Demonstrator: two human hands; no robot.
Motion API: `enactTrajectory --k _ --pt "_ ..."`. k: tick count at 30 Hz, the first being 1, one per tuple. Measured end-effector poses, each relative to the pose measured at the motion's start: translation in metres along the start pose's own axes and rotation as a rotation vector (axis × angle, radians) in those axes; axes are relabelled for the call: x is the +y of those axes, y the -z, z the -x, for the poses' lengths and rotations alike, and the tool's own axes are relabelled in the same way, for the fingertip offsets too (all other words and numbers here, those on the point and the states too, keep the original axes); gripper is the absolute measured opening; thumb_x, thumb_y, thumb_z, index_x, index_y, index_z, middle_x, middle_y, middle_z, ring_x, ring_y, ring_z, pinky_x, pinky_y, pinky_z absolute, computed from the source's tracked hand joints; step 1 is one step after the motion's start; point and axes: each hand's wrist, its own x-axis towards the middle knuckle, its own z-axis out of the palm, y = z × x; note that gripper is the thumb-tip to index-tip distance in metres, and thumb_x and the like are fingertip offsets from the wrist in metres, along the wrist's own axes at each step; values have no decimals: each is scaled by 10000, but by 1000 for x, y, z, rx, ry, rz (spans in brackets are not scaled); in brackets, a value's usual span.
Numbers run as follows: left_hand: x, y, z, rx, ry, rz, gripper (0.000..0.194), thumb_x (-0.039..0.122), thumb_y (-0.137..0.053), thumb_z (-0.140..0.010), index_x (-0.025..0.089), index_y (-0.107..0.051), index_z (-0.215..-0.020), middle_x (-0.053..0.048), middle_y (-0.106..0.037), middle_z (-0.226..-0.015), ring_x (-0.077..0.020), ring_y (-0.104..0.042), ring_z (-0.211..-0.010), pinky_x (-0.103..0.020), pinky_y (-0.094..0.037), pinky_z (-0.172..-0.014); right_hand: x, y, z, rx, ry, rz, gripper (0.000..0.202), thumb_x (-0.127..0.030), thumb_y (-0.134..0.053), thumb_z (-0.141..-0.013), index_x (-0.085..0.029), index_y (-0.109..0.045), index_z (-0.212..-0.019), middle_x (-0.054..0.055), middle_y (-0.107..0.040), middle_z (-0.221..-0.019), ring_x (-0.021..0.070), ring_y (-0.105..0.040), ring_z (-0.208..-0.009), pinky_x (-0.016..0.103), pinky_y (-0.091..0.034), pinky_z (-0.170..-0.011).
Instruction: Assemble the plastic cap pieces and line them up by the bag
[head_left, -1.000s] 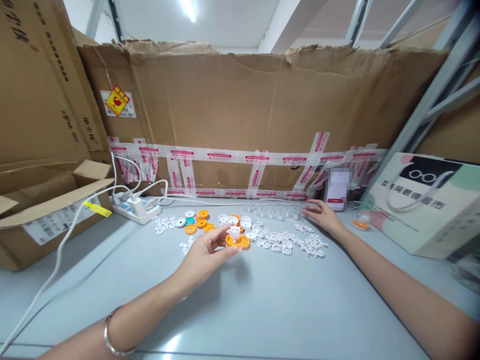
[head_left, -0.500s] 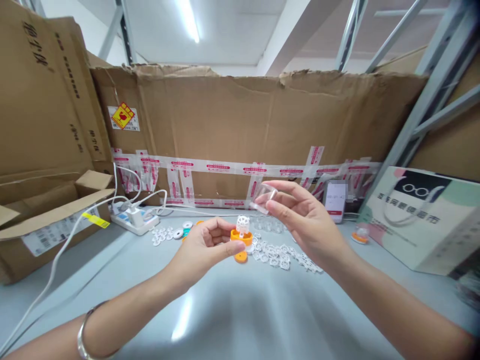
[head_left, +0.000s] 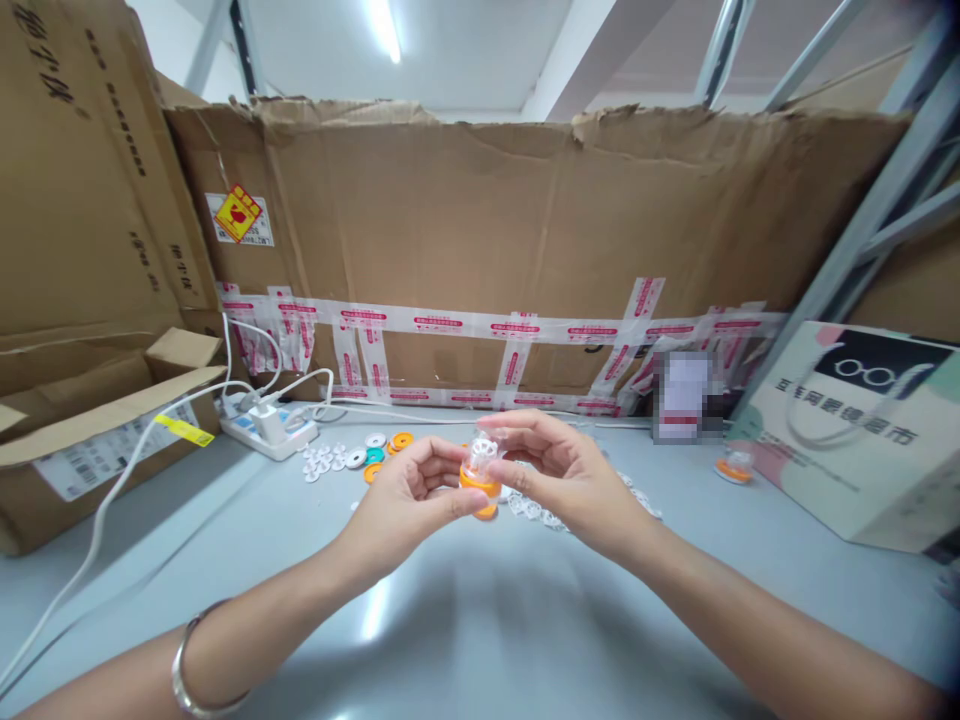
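Observation:
My left hand grips an orange ring-shaped base between thumb and fingers, above the table. A white openwork piece stands upright on the base. Around that piece sits a clear plastic cover, which my right hand pinches from the right side. Whether the cover's lower rim is seated in the base cannot be made out. Just under the held base lies an orange disc. Behind my right hand, white openwork pieces are spread on the table, partly hidden.
At the left are white discs, orange rings, a teal ring, a power strip and an open carton. At the right are an orange-based clear piece, a blurred phone and a paper bag.
My right hand has moved left and down, bringing the clear cover from beside the white piece to around it. My left hand still holds the orange base. The view has shifted slightly.

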Motion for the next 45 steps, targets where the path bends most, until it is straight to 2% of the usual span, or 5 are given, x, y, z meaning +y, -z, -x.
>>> enactTrajectory --k 23,30,37,42,45 --pt "-4 7 4 19 -63 -84 197 203 -709 -701 162 -570 -834 -8 -696 -815 -136 -674 -759 -245 -535 -727 14 -4 0 -24 -23 -18 263 -331 -658 -735 -246 -653 -984 30 -679 -948 165 -644 -803 310 -545 -669" --pt "-17 4 5 96 -66 -161 218 227 -710 -692 134 -581 -840 -47 -685 -857 -170 -670 -804 -290 -528 -781 37 -21 1 112 55 -98 217 -286 -705 -687 -213 -522 -779 -15 -616 -825 116 -592 -749 258 -495 -637" --pt "-23 3 2 91 -44 -115 220 252 -706 -701 143 -563 -827 -34 -677 -808 -172 -668 -776 -304 -529 -759 43 -28 3 94 5 -200 192 -359 -611 -774 -227 -486 -837 31 -613 -974 143 -586 -811 269 -476 -615" --pt "-26 -1 4 160 -118 -196 233 267 -732 -669 143 -577 -791 -45 -667 -838 -178 -650 -809 -316 -513 -792 55 -41 5 343 130 -241 265 -268 -720 -680 -221 -466 -736 -33 -561 -765 113 -557 -765 259 -454 -707" --pt "-25 -1 4 137 -86 -150 236 266 -734 -664 148 -573 -792 -32 -663 -817 -168 -649 -788 -307 -514 -774 56 -42 6 350 112 -246 237 -278 -703 -699 -227 -482 -767 -23 -571 -833 116 -557 -814 251 -452 -725"
